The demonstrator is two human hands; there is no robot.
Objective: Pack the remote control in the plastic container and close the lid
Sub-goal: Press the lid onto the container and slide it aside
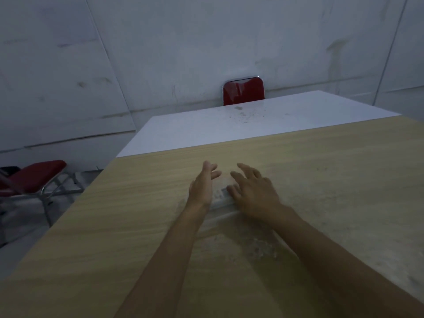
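A clear plastic container (220,203) lies on the wooden table (321,180), faint and hard to make out in the dim light. A pale grey shape (220,193) shows through it between my hands; I cannot tell if it is the remote control. My left hand (203,184) stands on edge against the container's left side with its fingers straight and apart. My right hand (252,191) lies palm down over the container's right part, fingers spread. More clear plastic (259,249) stretches toward me between my forearms.
A white table (229,127) adjoins the far edge of the wooden one. One red chair (244,90) stands behind it against the wall. Another red folding chair (34,177) is on the floor to the left.
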